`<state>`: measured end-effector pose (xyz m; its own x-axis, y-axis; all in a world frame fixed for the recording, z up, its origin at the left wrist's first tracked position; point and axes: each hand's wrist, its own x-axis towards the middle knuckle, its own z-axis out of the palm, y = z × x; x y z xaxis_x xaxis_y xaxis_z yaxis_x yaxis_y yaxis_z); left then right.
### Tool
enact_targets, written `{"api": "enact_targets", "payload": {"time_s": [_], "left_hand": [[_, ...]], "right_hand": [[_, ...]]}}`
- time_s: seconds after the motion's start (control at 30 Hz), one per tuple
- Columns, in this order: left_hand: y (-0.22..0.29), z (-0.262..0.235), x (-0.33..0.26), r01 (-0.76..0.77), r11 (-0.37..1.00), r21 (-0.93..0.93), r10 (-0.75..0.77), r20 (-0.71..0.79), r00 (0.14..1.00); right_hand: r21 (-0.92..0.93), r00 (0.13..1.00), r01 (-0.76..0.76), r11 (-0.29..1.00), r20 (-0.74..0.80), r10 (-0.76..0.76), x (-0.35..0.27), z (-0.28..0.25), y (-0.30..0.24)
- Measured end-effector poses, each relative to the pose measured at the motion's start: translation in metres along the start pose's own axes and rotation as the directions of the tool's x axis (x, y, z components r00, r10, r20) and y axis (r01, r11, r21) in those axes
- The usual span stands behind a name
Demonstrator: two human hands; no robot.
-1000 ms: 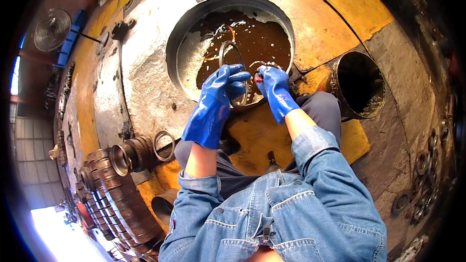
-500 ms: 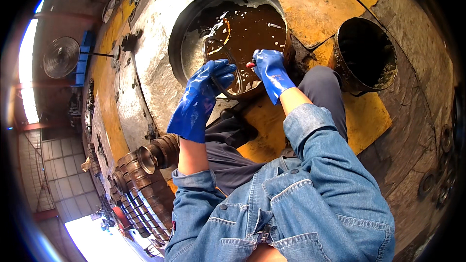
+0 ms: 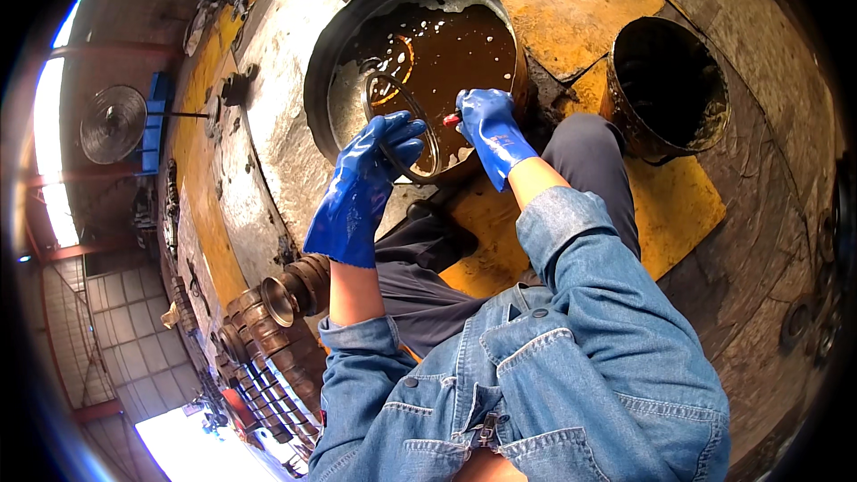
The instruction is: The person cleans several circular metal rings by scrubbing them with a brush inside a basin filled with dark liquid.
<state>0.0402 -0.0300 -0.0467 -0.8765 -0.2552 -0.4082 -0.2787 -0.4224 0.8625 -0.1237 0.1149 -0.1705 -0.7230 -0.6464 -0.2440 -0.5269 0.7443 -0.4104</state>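
My left hand (image 3: 368,174), in a blue rubber glove, is closed around a thin dark metal ring (image 3: 436,153). The ring stands tilted over the near left part of a wide round basin (image 3: 323,62) of brown liquid (image 3: 469,54). To the right of the ring, my right hand (image 3: 489,125), gloved in the same blue, grips a small red-handled tool (image 3: 453,119). The tool's working end cannot be made out. A yellowish curved line, perhaps a reflection or another ring, shows in the liquid past the held ring.
At right stands a dark, dirty bucket (image 3: 616,107), close by my knee. Several brown metal rings and rollers (image 3: 281,299) are stacked at lower left. A blue stand (image 3: 156,125) with a round disc is farther left. Yellow and grey worn plates (image 3: 571,0) cover the floor.
The whole view has shifted slightly. Both hands stay over the basin with the same grips; the held ring has tilted a little.
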Motion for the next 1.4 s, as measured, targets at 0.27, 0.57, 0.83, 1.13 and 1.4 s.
{"api": "enact_targets", "payload": {"time_s": [0.27, 0.57, 0.83, 1.13, 1.4], "left_hand": [[0.003, -0.004, 0.007, 0.023, 1.000, 0.012, -0.023, 0.017, 1.000], [0.003, -0.021, 0.027, -0.017, 0.997, -0.078, 0.029, 0.153, 0.988], [0.064, -0.047, 0.087, 0.016, 0.953, -0.301, 0.050, 0.211, 0.976], [0.120, -0.107, 0.172, 0.012, 0.988, -0.157, 0.065, 0.478, 0.876], [0.120, -0.042, 0.137, -0.099, 0.993, 0.059, 0.101, -0.023, 0.995]], "right_hand": [[-0.019, 0.999, 0.008, 1.000, -0.053, -0.009, -0.002, 0.002, 0.002], [0.000, 0.995, 0.018, 1.000, -0.098, -0.018, 0.002, 0.007, 0.003], [0.035, 0.988, 0.035, 0.999, -0.149, -0.030, 0.005, 0.017, 0.006], [0.023, 0.987, 0.028, 0.999, -0.156, -0.024, 0.008, 0.022, 0.002], [0.010, 0.986, -0.036, 0.999, -0.165, 0.037, 0.004, 0.013, 0.015]]}}
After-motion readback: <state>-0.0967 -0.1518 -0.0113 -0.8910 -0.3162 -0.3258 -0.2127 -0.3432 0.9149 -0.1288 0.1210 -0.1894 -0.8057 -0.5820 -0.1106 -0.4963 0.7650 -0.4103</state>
